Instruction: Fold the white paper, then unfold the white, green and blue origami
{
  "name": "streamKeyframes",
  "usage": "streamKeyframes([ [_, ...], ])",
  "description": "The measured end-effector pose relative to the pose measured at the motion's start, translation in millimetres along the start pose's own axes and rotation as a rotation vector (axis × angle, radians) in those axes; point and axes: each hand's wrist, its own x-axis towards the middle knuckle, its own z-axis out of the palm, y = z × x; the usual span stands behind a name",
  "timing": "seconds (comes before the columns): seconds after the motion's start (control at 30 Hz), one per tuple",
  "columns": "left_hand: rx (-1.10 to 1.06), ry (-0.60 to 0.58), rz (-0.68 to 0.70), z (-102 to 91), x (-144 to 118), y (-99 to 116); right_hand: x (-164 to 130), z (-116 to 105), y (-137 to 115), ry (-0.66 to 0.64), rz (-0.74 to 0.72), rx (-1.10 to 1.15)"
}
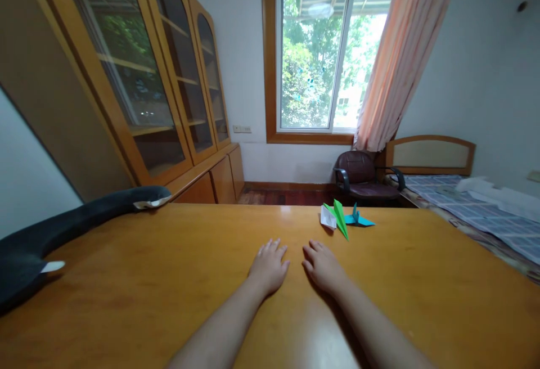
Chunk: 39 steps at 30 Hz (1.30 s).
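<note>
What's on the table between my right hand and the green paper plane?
Nothing: in the head view, only bare table separates the right hand from the green paper plane.

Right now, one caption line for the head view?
Both hands, left hand and right hand, rest flat and empty on the wooden table, short of green, white and blue paper folds.

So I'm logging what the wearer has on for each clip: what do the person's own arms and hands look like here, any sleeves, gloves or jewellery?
Both forearms are bare as far as the picture shows, with no sleeve edge in view. The left hand and the right hand wear no gloves, and no ring, watch or bracelet is visible on the fingers or wrists. No markings can be made out.
</note>
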Motion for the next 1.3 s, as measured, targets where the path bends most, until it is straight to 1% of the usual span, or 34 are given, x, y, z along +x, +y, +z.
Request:
streamKeyframes([
  [0.1,-0.030,-0.043,0.002,-0.1,-2.3,-1.4,-1.6,4.5,3.3,-0.079,0.019,0.016],
  [0.27,-0.021,-0.077,0.029,-6.8,-2.2,-3.6,-2.9,-2.2,0.5,-0.107,0.025,0.036],
  [0.37,-0.002,-0.105,0.044,-9.3,-2.4,-4.8,-2.6,-5.8,-0.1,-0.089,0.019,0.046],
  [0.6,-0.016,-0.089,0.043,-10.9,-3.2,-3.9,-1.7,-4.8,3.8,-0.020,-0.005,0.035],
  [1.13,-0.031,-0.073,0.046,-12.1,-3.8,-3.2,-1.6,-1.0,5.4,0.012,-0.001,0.057],
  [1.23,-0.032,-0.106,0.032,-15.3,-1.6,-3.9,-1.2,-1.6,5.4,0.027,-0.002,0.067],
  [1.3,-0.034,-0.163,0.040,-22.5,1.8,-4.2,-0.7,-2.0,5.5,0.042,0.001,0.074],
])
